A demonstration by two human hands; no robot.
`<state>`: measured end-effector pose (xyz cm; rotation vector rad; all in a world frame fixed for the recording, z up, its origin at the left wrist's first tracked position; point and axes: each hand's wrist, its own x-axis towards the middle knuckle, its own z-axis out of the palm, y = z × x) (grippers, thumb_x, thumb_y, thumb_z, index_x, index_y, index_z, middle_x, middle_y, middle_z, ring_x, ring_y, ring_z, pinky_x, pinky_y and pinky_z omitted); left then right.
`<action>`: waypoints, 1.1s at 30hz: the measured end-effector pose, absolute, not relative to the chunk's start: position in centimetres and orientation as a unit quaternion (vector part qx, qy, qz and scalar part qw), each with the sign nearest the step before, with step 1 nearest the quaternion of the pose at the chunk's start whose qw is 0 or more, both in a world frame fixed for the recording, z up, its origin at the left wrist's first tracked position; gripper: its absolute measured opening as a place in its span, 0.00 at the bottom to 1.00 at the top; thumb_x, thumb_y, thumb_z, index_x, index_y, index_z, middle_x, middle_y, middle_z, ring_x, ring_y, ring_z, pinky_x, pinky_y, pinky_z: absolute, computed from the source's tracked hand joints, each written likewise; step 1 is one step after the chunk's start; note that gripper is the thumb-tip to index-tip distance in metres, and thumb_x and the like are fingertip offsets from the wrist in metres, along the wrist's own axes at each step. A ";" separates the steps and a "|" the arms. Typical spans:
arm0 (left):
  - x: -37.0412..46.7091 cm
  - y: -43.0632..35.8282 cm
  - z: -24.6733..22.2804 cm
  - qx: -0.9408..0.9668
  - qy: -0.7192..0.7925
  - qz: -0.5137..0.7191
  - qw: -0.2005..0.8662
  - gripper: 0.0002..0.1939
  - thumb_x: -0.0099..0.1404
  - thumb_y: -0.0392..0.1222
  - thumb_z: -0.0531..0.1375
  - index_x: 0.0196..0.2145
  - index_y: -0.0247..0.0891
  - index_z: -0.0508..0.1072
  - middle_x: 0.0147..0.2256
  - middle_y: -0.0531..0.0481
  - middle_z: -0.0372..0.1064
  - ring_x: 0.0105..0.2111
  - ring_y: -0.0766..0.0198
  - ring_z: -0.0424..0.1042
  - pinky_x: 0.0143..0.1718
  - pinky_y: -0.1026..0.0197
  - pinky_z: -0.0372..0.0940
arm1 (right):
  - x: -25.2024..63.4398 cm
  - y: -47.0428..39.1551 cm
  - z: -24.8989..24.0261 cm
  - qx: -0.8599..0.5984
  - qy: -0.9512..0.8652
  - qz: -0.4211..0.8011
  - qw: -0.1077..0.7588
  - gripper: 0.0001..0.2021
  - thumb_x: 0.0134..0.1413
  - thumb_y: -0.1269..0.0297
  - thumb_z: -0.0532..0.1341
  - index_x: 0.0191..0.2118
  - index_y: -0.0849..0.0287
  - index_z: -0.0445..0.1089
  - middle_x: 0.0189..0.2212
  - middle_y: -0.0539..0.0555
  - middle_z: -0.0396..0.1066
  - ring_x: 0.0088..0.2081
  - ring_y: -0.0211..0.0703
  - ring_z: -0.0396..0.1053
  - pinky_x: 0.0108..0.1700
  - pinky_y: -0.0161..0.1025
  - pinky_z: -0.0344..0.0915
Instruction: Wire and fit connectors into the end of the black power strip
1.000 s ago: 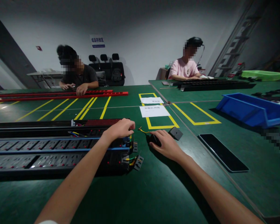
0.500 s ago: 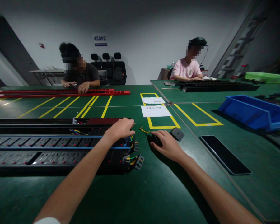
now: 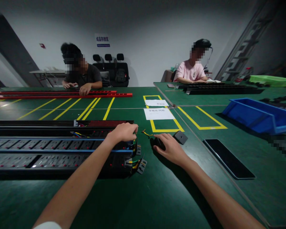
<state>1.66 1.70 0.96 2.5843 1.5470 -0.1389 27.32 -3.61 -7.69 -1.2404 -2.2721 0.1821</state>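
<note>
My left hand [image 3: 125,131] is closed at the right end of the long black power strips [image 3: 62,162]; whatever its fingertips pinch is hidden or too small to name. My right hand [image 3: 171,148] is wrapped round a small black block [image 3: 159,143] just right of the strips. Beyond the block a short yellow-green wire [image 3: 146,133] points to the left, with a metal tip. Another black block [image 3: 180,137] lies beside my right knuckles. Coloured wires and a dark bracket [image 3: 141,166] with holes stick out of the nearest strip's end.
A black phone [image 3: 228,158] lies at the right, before a blue bin [image 3: 259,116]. White paper sheets [image 3: 159,114] lie ahead on yellow tape outlines. Across the green table, two people sit, one by red rails [image 3: 124,95], the other by black rails [image 3: 224,90].
My left hand has shifted very slightly, its fingers curled a little lower. My right hand stays on the black block. The view has moved only a touch.
</note>
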 end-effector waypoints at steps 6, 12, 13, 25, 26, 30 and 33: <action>1.5 1.6 0.8 0.845 0.530 -0.033 0.057 0.10 0.60 0.42 0.59 0.40 0.41 0.73 0.38 0.42 0.76 0.35 0.53 0.73 0.34 0.56 0.63 | 27.4 -3.6 -7.7 -0.461 -0.844 0.068 0.265 0.19 0.61 0.61 0.61 0.57 0.56 0.69 0.48 0.60 0.73 0.50 0.57 0.69 0.51 0.52 0.68; 1.9 1.0 0.9 0.850 0.523 -0.033 0.047 0.10 0.60 0.40 0.58 0.40 0.39 0.72 0.38 0.40 0.75 0.36 0.53 0.74 0.36 0.55 0.65 | 27.4 -3.5 -7.8 -0.459 -0.844 0.064 0.268 0.19 0.61 0.61 0.62 0.57 0.54 0.69 0.48 0.59 0.73 0.50 0.56 0.70 0.50 0.51 0.68; 2.1 0.9 0.9 0.851 0.523 -0.033 0.041 0.10 0.60 0.39 0.57 0.40 0.39 0.73 0.38 0.40 0.75 0.37 0.52 0.75 0.37 0.54 0.65 | 27.4 -3.5 -7.8 -0.459 -0.844 0.064 0.268 0.19 0.61 0.61 0.62 0.57 0.55 0.69 0.48 0.60 0.73 0.50 0.56 0.70 0.50 0.51 0.68; 2.4 0.3 1.3 0.814 0.575 -0.074 -0.036 0.20 0.63 0.53 0.55 0.39 0.35 0.79 0.38 0.31 0.77 0.39 0.42 0.77 0.38 0.47 0.69 | 27.4 -3.5 -7.9 -0.461 -0.842 0.070 0.271 0.20 0.61 0.61 0.61 0.58 0.55 0.69 0.48 0.60 0.73 0.50 0.57 0.69 0.51 0.54 0.68; 2.4 0.3 1.3 0.813 0.576 -0.077 -0.036 0.21 0.63 0.53 0.55 0.39 0.35 0.80 0.38 0.31 0.77 0.39 0.42 0.77 0.38 0.47 0.69 | 27.4 -3.5 -7.9 -0.461 -0.842 0.069 0.271 0.20 0.61 0.61 0.61 0.57 0.55 0.69 0.48 0.60 0.73 0.50 0.57 0.69 0.51 0.53 0.68; 2.4 0.6 1.1 0.811 0.578 -0.086 -0.003 0.20 0.60 0.51 0.57 0.40 0.35 0.80 0.39 0.32 0.78 0.39 0.43 0.77 0.38 0.48 0.69 | 27.4 -3.5 -7.9 -0.464 -0.841 0.068 0.269 0.20 0.61 0.60 0.61 0.57 0.55 0.69 0.48 0.60 0.73 0.50 0.57 0.69 0.52 0.53 0.68; 2.4 1.0 0.9 0.801 0.592 -0.083 0.017 0.19 0.58 0.50 0.59 0.42 0.36 0.80 0.39 0.34 0.78 0.40 0.44 0.77 0.39 0.49 0.70 | 27.4 -3.6 -8.0 -0.461 -0.842 0.070 0.272 0.20 0.61 0.60 0.61 0.58 0.55 0.69 0.48 0.60 0.73 0.50 0.57 0.69 0.52 0.54 0.68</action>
